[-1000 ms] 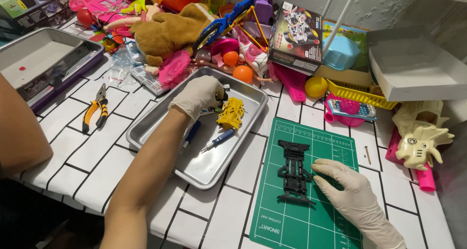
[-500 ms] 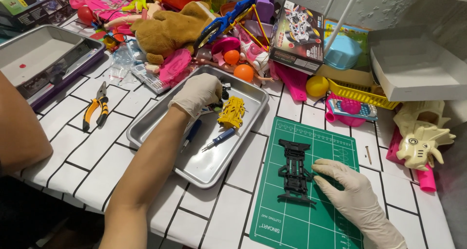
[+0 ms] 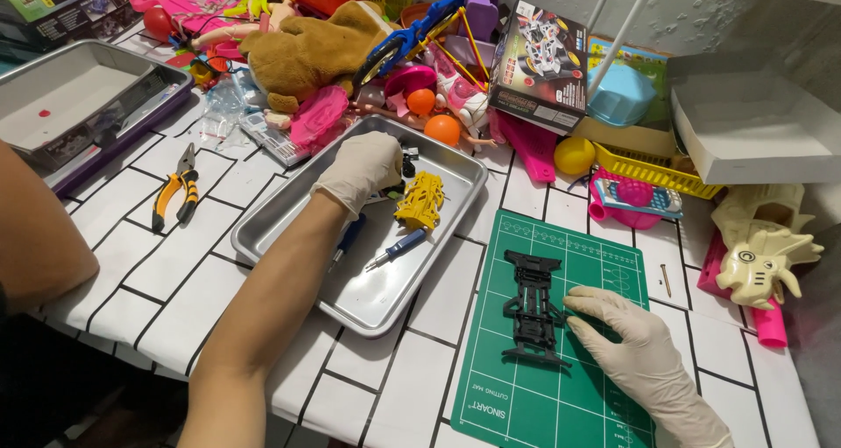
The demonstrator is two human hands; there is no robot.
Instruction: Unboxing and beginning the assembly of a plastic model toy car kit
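Over the metal tray (image 3: 263, 238), left hand (image 3: 363, 166), fingers curled, grip unclear; right hand (image 3: 626, 343), fingers spread, steadying black chassis (image 3: 531, 308).

We see bright, even light from overhead; soft glare sheens the metal tray (image 3: 289, 238), shadows beside it stay faint, focus sharp throughout.

Left hand (image 3: 363, 169) in cream latex glove, right hand (image 3: 635, 352) gloved alike, bare forearms, no sleeves
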